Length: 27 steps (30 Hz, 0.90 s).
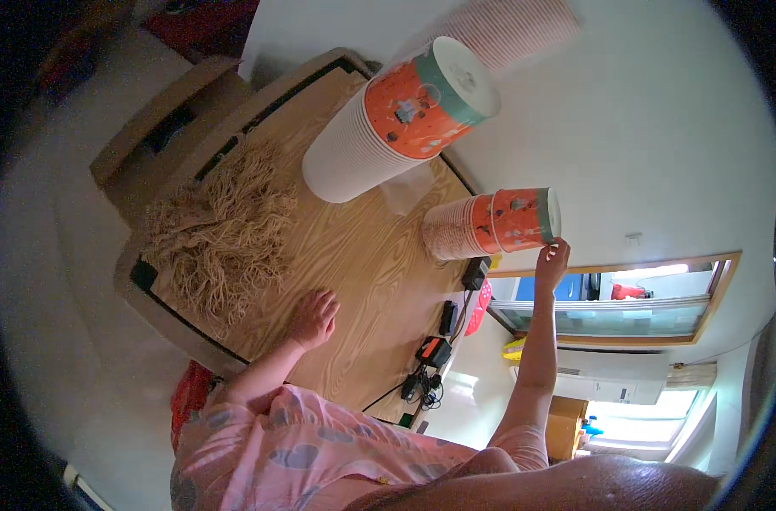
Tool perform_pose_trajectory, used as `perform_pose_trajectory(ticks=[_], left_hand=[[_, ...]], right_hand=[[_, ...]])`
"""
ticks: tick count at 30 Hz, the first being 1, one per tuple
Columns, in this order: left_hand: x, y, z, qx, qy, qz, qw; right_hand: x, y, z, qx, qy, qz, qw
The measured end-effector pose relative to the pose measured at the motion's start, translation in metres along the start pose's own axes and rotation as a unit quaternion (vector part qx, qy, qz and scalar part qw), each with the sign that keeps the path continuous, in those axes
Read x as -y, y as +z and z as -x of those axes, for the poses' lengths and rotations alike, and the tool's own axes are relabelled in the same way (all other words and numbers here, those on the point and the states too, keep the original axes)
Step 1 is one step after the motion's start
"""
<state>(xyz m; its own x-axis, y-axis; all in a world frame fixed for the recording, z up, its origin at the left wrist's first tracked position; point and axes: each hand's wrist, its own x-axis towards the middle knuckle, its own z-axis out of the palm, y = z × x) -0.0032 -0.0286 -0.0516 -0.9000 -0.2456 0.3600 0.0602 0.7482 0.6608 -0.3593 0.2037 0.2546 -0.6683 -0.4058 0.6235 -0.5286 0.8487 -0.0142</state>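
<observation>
My right hand (pixel 554 255) reaches up to the short stack of upside-down paper buckets (pixel 465 228). Its fingers pinch the green-edged base of the topmost orange bucket (pixel 519 220), which sits slightly raised from the ones below. Over the wooden table (pixel 354 298), my left hand (pixel 315 318) is low near the front, fingers loosely bent and slightly apart, holding nothing. Farther back stands a taller stack of white paper buckets (pixel 358 145), topped by an orange and green printed one (pixel 426 98). A tangled heap of beige strings (pixel 222 234) lies left of my left hand.
Black power adapters with cables (pixel 422 375) line the table's right side. A clear plastic piece (pixel 408 189) lies between the stacks. Beyond the left edge is an open cardboard box (pixel 162 128). A wood-framed window (pixel 618 294) is at the right.
</observation>
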Motion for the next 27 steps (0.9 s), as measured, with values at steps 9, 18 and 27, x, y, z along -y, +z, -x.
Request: perform_pose_trajectory(ticks=[9, 18, 27], left_hand=[[-0.003, -0.005, -0.003, -0.013, -0.005, -0.001, 1.000], [-0.001, -0.005, -0.003, -0.015, 0.004, 0.001, 1.000], [-0.002, -0.007, -0.006, -0.007, 0.007, 0.004, 1.000]], right_hand=[[-0.004, 0.014, 0.010, 0.012, -0.016, 0.006, 1.000], [0.005, 0.018, 0.016, 0.023, -0.014, -0.012, 1.000], [0.000, 0.026, 0.021, 0.024, -0.025, 0.014, 0.999]])
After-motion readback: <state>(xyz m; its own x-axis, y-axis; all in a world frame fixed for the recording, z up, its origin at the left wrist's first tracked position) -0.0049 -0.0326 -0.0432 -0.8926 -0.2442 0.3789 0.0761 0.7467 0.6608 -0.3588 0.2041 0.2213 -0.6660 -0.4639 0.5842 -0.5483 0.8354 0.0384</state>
